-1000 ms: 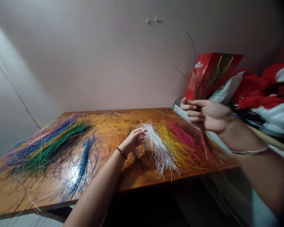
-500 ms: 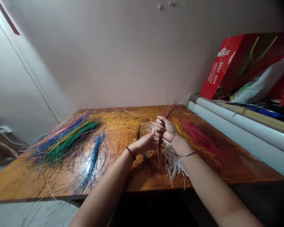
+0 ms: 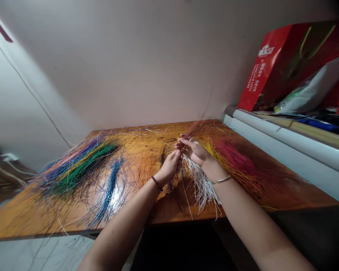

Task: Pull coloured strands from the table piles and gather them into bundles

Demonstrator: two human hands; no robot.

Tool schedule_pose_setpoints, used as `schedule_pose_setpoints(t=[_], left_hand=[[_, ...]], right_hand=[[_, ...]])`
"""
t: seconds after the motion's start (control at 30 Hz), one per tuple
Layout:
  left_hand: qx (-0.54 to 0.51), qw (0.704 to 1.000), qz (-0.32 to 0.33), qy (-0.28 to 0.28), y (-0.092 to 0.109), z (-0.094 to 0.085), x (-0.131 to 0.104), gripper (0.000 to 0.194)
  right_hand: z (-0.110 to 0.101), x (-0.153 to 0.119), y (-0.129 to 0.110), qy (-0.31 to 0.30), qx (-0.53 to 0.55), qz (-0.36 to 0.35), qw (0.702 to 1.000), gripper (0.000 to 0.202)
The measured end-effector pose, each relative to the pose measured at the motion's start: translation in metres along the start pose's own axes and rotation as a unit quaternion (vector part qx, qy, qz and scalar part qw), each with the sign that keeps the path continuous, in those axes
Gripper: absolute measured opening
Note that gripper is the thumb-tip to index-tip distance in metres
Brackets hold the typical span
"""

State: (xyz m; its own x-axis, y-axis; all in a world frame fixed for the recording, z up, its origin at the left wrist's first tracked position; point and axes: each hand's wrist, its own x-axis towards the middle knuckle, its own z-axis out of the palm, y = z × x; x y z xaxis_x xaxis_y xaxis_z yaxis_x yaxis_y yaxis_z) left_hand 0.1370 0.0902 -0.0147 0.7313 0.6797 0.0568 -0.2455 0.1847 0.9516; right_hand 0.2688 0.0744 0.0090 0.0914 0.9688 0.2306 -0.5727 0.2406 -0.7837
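A thin bundle of dark red strands (image 3: 195, 129) is held over the middle of the table, its loose tips fanning up toward the wall. My right hand (image 3: 197, 151) grips it with curled fingers, thumb laid along the strands. Just below, my left hand (image 3: 171, 165) pinches the bundle's lower part, its fingers close against the right hand's. White strands (image 3: 205, 190) lie under and beside my right wrist. Dark strands (image 3: 173, 184) rest beneath my left hand, with thin orange ones (image 3: 149, 165) to the left.
Yellow strands (image 3: 228, 165) and pink strands (image 3: 237, 156) lie on the wooden table (image 3: 296, 197) at right. Blue strands (image 3: 110, 192) and a multicoloured pile with green strands (image 3: 84, 167) spread leftward. A red paper bag (image 3: 267, 67) stands on a ledge at right; a wall closes the back.
The red bundle has tipped from nearly upright to slanting up and right. My right hand has gone from a fist to a looser grip, and my left hand now pinches lower down.
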Motion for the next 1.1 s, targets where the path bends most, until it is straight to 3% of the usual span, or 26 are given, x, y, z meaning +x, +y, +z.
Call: schedule_pose_setpoints(t=[0.13, 0.3, 0.5, 0.67, 0.9, 1.1], left_hand=[[-0.036, 0.997, 0.046, 0.051, 0.005, -0.003, 0.002, 0.044], [-0.048, 0.995, 0.057, 0.07, 0.007, -0.007, 0.003, 0.041], [-0.047, 0.992, 0.067, 0.097, 0.002, -0.004, 0.004, 0.041], [-0.043, 0.989, 0.073, 0.12, 0.001, -0.004, 0.005, 0.042], [-0.045, 0.989, 0.07, 0.125, 0.002, -0.004, 0.005, 0.039], [-0.056, 0.986, 0.062, 0.142, 0.0, -0.006, 0.007, 0.038]], right_hand=[[0.001, 0.001, 0.002, -0.015, -0.108, -0.01, 0.994, 0.03], [-0.001, 0.005, 0.014, 0.053, -0.234, -0.064, 0.969, 0.033], [-0.005, 0.006, 0.019, 0.066, -0.312, -0.108, 0.942, 0.033], [-0.001, 0.004, 0.018, 0.086, -0.307, -0.108, 0.942, 0.035], [0.002, 0.001, 0.01, 0.162, -0.271, -0.093, 0.944, 0.036], [0.001, 0.003, 0.007, 0.183, -0.232, -0.136, 0.946, 0.032]])
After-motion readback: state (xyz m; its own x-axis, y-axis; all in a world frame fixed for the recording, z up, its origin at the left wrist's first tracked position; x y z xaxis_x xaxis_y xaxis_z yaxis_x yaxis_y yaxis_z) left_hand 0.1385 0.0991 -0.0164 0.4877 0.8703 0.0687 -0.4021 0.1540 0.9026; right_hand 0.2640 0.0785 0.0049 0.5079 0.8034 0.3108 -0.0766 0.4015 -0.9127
